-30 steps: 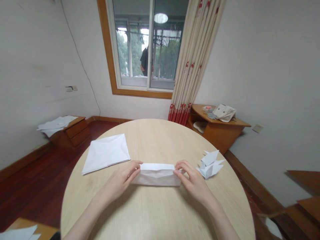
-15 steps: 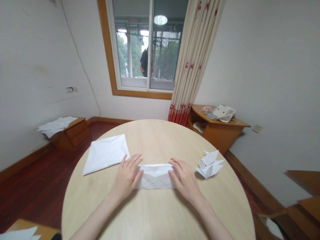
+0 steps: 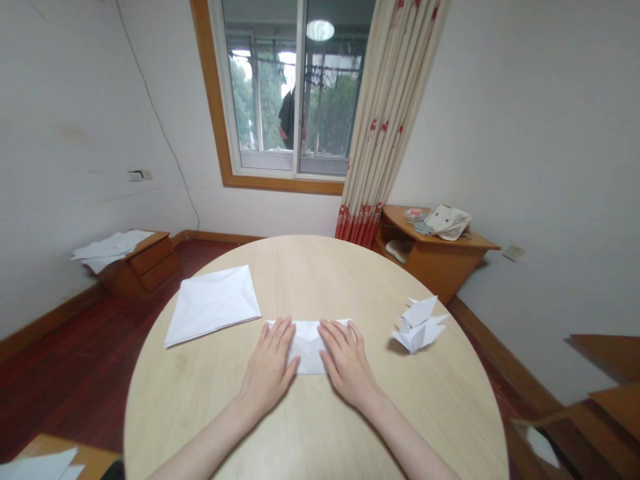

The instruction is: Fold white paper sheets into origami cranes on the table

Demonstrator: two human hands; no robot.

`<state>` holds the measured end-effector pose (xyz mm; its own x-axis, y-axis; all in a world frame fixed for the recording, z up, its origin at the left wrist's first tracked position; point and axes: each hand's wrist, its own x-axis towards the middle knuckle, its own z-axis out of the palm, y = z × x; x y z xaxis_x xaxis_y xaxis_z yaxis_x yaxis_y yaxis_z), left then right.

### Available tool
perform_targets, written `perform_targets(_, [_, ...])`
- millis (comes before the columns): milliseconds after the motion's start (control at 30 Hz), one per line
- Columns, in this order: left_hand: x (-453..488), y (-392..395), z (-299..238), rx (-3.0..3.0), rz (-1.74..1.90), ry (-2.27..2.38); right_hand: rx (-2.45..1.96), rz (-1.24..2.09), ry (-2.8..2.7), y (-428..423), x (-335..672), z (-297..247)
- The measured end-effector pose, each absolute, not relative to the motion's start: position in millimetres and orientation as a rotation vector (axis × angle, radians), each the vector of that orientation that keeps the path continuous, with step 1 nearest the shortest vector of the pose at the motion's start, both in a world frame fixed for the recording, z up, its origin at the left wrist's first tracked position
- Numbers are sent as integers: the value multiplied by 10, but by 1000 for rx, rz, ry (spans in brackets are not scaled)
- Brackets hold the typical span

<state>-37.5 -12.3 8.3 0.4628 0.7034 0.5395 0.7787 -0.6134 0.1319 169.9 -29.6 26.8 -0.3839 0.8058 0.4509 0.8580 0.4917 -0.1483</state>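
Note:
A folded strip of white paper [image 3: 308, 348] lies flat on the round wooden table [image 3: 310, 427], its long sides running left to right. My left hand [image 3: 271, 363] rests on its left part, fingers stretched toward the far edge. On the right part lies my right hand [image 3: 347, 360], also flat with the fingers extended. Both palms cover much of the sheet, so only its middle and bits of the far edge show. Beyond my left hand is a stack of white paper [image 3: 214, 305]. Several folded paper pieces [image 3: 419, 325] stand clustered to the right of my right hand.
A small cabinet [image 3: 153, 260] with papers on top stands at the far left. At the back right, a corner desk [image 3: 440, 260] carries a cloth bag [image 3: 448, 221]. A curtain [image 3: 385, 127] hangs beside the window. More paper [image 3: 43, 465] lies at the lower left.
Both hands have moved inward from the paper's ends and now lie flatter on it, pressing over its far edge. The stack and the folded pieces have stayed in place.

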Motion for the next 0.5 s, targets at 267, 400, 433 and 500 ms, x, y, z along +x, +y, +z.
perform_targets(267, [-287,-112,-126,-2748,-743,-1455,-1399,-3,-2315,-247,1620,38])
perform_targets(400, [-281,-100,-139,-2784,-630,-1514,-1466,73,-2331,-238,1613,-6])
perform_targets(433, [-280,-98,-139,-2790,-597,-1516,-1481,91,-2341,-238,1613,-11])
perform_targets(500, [-277,-95,-142,-2789,-552,-1501,-1493,116,-2364,-239,1616,-19])
